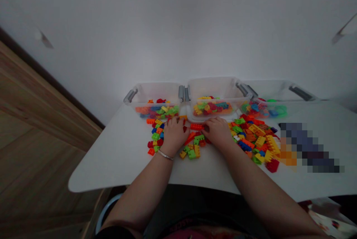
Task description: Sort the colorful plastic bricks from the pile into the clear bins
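Observation:
Bright plastic building bricks lie loose on the white table in front of me. My left hand (175, 134), with a bangle at the wrist, is palm down with bent fingers over the left pile (157, 131); a dark red piece (185, 129) shows by its thumb, and what the fingers hold is hidden. Between my hands lies a long red brick (196, 126), its studs visible. At its right end the curled fingers of my right hand (219, 131) grip it. Nearer to me is a small group of green, yellow and orange bricks (192, 153).
Three clear bins stand along the wall: the left bin (158, 92), middle bin (214, 88) and right bin (273, 90), each with bricks inside. A larger brick pile (253, 136) spreads right of my right arm. Beyond it is a pixelated dark patch (309, 146).

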{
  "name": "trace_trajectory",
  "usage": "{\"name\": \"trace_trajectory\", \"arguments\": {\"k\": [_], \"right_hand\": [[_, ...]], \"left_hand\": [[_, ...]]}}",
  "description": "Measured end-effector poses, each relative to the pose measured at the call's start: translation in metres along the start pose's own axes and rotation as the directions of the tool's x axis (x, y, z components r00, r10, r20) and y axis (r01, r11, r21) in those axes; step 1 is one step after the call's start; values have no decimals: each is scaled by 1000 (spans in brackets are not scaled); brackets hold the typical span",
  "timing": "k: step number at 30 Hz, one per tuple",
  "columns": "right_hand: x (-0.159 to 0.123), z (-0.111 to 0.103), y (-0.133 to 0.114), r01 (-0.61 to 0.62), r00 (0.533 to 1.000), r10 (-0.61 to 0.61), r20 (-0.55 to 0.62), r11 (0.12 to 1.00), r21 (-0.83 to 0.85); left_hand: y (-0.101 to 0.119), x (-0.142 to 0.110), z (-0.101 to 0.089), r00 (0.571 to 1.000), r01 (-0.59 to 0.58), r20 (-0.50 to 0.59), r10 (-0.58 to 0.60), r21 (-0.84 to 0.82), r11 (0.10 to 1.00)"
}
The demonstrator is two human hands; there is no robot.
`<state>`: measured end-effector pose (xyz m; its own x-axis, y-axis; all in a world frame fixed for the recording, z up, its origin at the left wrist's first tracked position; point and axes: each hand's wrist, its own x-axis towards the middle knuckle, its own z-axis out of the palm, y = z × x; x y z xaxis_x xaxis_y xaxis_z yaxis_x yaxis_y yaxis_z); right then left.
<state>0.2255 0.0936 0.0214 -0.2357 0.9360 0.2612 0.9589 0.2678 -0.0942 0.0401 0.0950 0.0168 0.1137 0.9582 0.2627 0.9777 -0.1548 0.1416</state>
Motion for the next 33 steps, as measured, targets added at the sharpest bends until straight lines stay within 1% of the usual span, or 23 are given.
{"name": "trace_trajectory", "arguments": {"k": [3,5,8,10,12,13,16,18,20,24,26,27,29,31,33], "right_hand": [[1,2,1,-4,1000,4,-17,1000,26],[1,2,4,0,998,4,-57,997,73],[1,0,7,40,986,0,-167,971,235],[0,-4,8,101,964,2,-265,921,377],[-2,-11,7,150,928,46,-370,863,482],[-3,-15,7,159,902,89,-422,842,516],[-3,-31,9,162,790,240,-565,807,568],[2,-41,13,179,716,295,-632,798,575],[10,-50,19,186,672,342,-657,780,597],[33,-67,36,158,605,504,-616,682,714],[46,-75,44,150,574,552,-606,656,740],[51,-77,48,142,570,558,-603,655,742],[61,-81,54,98,591,546,-593,682,725],[69,-81,59,12,625,528,-575,730,683],[74,-78,63,-107,666,513,-542,785,610]], "left_hand": [[0,0,0,1000,0,7,0,3,1000],[0,0,-1,1000,0,10,0,3,1000],[0,0,-2,1000,-2,11,2,-5,1000],[0,0,-2,1000,-3,14,4,-15,1000],[0,0,-2,1000,0,23,0,-18,1000],[0,0,-3,1000,3,27,-2,-16,1000],[0,0,-3,1000,6,30,-6,-8,1000],[0,0,-3,1000,0,25,0,-8,1000],[0,-1,-2,1000,-6,21,6,-10,1000],[-1,-1,-2,1000,-10,10,10,-7,1000],[0,-1,-1,1000,-11,5,11,-6,1000],[0,-1,-1,1000,-12,3,12,-6,1000],[0,-1,-1,1000,-11,3,11,-7,1000],[0,-1,-2,1000,-9,2,9,-5,1000],[0,-1,-2,1000,-9,4,9,-3,1000]]}}
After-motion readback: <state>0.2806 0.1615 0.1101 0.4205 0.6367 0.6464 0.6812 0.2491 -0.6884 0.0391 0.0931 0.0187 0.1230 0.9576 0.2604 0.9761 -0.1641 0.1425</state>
